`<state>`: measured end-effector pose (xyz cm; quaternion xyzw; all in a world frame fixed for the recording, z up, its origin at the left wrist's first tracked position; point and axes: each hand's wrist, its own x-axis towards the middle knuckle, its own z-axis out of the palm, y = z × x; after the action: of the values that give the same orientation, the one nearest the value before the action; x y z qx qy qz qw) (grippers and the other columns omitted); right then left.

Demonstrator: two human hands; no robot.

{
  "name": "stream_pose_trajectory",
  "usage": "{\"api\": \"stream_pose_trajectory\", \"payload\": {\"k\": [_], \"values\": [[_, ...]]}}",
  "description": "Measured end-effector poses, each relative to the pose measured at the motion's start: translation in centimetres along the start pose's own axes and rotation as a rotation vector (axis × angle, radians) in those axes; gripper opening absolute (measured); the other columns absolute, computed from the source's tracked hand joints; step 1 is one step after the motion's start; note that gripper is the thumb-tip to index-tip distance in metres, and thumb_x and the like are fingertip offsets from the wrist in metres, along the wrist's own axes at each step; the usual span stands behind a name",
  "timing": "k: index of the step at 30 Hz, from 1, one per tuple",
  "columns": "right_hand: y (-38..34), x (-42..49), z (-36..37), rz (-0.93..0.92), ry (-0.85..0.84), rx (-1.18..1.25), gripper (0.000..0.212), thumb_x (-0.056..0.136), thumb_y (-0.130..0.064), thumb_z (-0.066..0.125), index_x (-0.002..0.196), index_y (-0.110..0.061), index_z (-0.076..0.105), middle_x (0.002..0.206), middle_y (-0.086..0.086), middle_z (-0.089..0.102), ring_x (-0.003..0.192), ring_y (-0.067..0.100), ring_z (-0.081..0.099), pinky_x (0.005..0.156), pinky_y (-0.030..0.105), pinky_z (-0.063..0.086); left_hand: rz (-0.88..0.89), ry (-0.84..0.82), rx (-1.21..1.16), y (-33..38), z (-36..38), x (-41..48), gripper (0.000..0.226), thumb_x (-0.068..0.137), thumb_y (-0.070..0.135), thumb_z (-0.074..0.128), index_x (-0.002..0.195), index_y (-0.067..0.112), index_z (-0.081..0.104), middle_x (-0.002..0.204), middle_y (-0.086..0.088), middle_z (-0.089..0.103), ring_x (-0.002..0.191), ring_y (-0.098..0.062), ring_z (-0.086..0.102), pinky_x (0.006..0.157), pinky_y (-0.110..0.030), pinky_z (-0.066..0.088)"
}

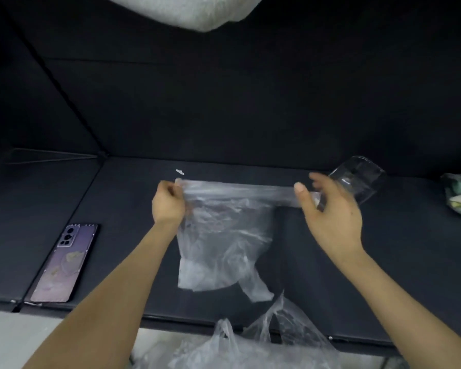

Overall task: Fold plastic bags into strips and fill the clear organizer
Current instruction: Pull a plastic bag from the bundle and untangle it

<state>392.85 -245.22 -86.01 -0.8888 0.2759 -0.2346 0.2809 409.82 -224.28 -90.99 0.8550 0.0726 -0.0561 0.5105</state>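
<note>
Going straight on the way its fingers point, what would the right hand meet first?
Likely the clear organizer, lying tipped just beyond the right hand, which pinches the plastic bag. Depth is unclear; it may pass just left of it.

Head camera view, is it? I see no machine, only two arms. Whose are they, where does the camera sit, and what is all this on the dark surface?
There is no machine here. A person works with bare hands, and the single camera is worn on their head, looking forward and down. The left hand and the right hand each pinch one end of the folded top edge of a clear plastic bag. The rest of it spreads below them over the dark mat. Just beyond the right hand is the clear organizer. A phone lies face down on the left. More loose bags lie at the near edge.
</note>
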Motion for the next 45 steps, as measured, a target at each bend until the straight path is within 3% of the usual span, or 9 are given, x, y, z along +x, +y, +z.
{"api": "stream_pose_trajectory", "payload": {"k": [3, 6, 11, 16, 22, 29, 34, 40, 45], "values": [[0.7, -4.2, 0.7, 0.111, -0.468, 0.163, 0.084, 0.072, -0.083, 0.045, 0.133, -0.027, 0.054, 0.124, -0.014, 0.06, 0.119, 0.006, 0.053, 0.093, 0.022, 0.037, -0.404, -0.365, -0.532, 1.1, -0.5, 0.9, 0.054, 0.09, 0.06, 0.054, 0.113, 0.012, 0.058, 0.102, -0.008, 0.068, 0.094, -0.027, 0.066, 0.082, -0.039, 0.053], [2.3, -7.1, 2.4, 0.207, -0.723, 0.142, 0.092, 0.064, -0.082, 0.048, 0.138, -0.028, 0.049, 0.133, -0.014, 0.055, 0.126, 0.006, 0.047, 0.1, 0.022, 0.036, -0.53, -0.416, -0.667, -0.2, -2.3, 0.9, 0.078, 0.085, 0.069, 0.051, 0.14, 0.014, 0.044, 0.132, -0.013, 0.056, 0.119, -0.031, 0.055, 0.106, -0.055, 0.037], [2.7, -9.6, 5.5, 0.192, -0.662, 0.152, 0.066, 0.068, -0.08, 0.054, 0.102, -0.025, 0.07, 0.106, -0.016, 0.063, 0.106, 0.01, 0.058, 0.093, 0.035, 0.046, -0.416, -0.377, -0.163, -4.3, -3.0, -4.8, 0.045, 0.095, 0.048, 0.051, 0.118, 0.01, 0.06, 0.11, -0.006, 0.064, 0.098, -0.023, 0.062, 0.087, -0.037, 0.051], [3.0, -10.0, 6.7, 0.209, -0.479, 0.259, 0.018, 0.086, -0.029, 0.071, 0.086, -0.011, 0.073, 0.086, -0.009, 0.069, 0.087, 0.007, 0.064, 0.079, 0.029, 0.051, -0.24, -0.252, -0.178, -5.5, -2.1, -7.9, 0.024, 0.093, 0.021, 0.064, 0.07, 0.013, 0.062, 0.073, -0.006, 0.058, 0.067, -0.015, 0.051, 0.062, -0.024, 0.042], [5.1, -6.6, 3.8, 0.386, -0.409, 0.534, 0.014, 0.087, -0.004, 0.068, 0.073, -0.007, 0.07, 0.062, 0.003, 0.066, 0.057, 0.006, 0.059, 0.058, 0.021, 0.052, -0.633, -0.116, -0.588, -5.9, -3.3, -5.6, 0.013, 0.095, 0.008, 0.056, 0.083, 0.01, 0.06, 0.053, 0.002, 0.065, 0.056, -0.01, 0.056, 0.044, -0.014, 0.044], [8.4, -6.5, 1.7, 0.445, -0.504, 0.418, 0.018, 0.082, -0.001, 0.072, 0.079, -0.019, 0.07, 0.077, 0.0, 0.071, 0.074, 0.015, 0.063, 0.065, 0.023, 0.052, -0.72, -0.207, -0.485, -8.0, -5.0, -6.8, 0.01, 0.093, 0.011, 0.059, 0.084, 0.01, 0.063, 0.056, 0.002, 0.068, 0.049, -0.007, 0.063, 0.042, -0.012, 0.042], [8.2, -7.4, 1.2, 0.599, -0.648, 0.55, 0.03, 0.083, -0.014, 0.074, 0.11, -0.024, 0.063, 0.097, -0.005, 0.069, 0.088, 0.01, 0.066, 0.071, 0.022, 0.051, -0.53, -0.164, -0.399, -8.6, -4.8, -8.6, 0.008, 0.089, 0.016, 0.068, 0.084, 0.017, 0.063, 0.075, -0.003, 0.068, 0.057, -0.007, 0.063, 0.051, -0.017, 0.041], [8.9, -8.5, 2.6, 0.644, -0.43, 0.49, 0.012, 0.086, 0.001, 0.068, 0.078, -0.008, 0.067, 0.067, 0.01, 0.06, 0.059, 0.016, 0.054, 0.048, 0.016, 0.046, -0.346, -0.113, -0.151, -10.2, -3.9, -10.8, 0.007, 0.091, 0.009, 0.066, 0.092, 0.003, 0.063, 0.077, -0.004, 0.067, 0.051, -0.002, 0.061, 0.053, -0.013, 0.044], [8.7, -8.3, 0.7, 0.71, -0.509, 0.628, 0.022, 0.08, -0.004, 0.074, 0.099, -0.012, 0.066, 0.094, 0.007, 0.064, 0.073, 0.013, 0.062, 0.062, 0.019, 0.052, -0.411, -0.217, -0.051, -9.8, -5.1, -10.9, 0.024, 0.085, 0.023, 0.073, 0.1, 0.009, 0.059, 0.101, -0.013, 0.067, 0.084, -0.023, 0.064, 0.072, -0.029, 0.046]]}}
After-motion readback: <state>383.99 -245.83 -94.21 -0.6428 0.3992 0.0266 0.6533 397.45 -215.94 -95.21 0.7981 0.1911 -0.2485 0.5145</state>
